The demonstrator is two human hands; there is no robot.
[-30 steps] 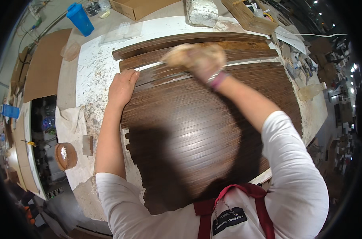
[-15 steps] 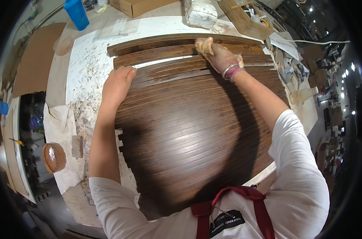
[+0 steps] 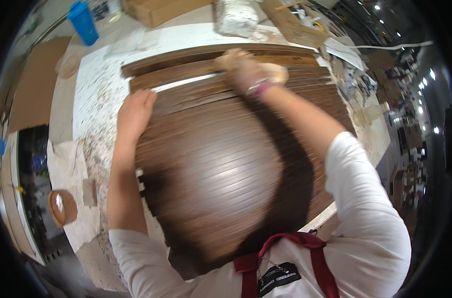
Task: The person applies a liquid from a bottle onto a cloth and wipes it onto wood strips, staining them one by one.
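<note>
Dark brown wood strips (image 3: pixel 211 144) lie side by side across the table, their surface glossy in the middle. At their far left ends, my left hand (image 3: pixel 135 113) presses down with bent fingers close together, gripping the edge. My right hand (image 3: pixel 246 77), blurred by motion, is closed on a tan, wadded cloth (image 3: pixel 231 58) against the far strips. A narrow gap showing white separates a far strip (image 3: pixel 176 74) from the ones nearer me. Beyond it lies a thicker strip (image 3: pixel 156 60) along the back. Part of the far strips is hidden under my right hand.
A white, stained board (image 3: pixel 99 94) lies under the strips. On the left are a brown round bowl (image 3: pixel 62 207), a small block (image 3: pixel 90 192) and a pale cloth (image 3: pixel 67 164). A blue cup (image 3: pixel 83 24), a cardboard box (image 3: pixel 161 11) and a whitish wrapped block (image 3: pixel 237 19) stand behind.
My right hand has swept left along the far strips with the cloth. My left hand keeps its place at the strip ends, while the whole view has shifted slightly.
</note>
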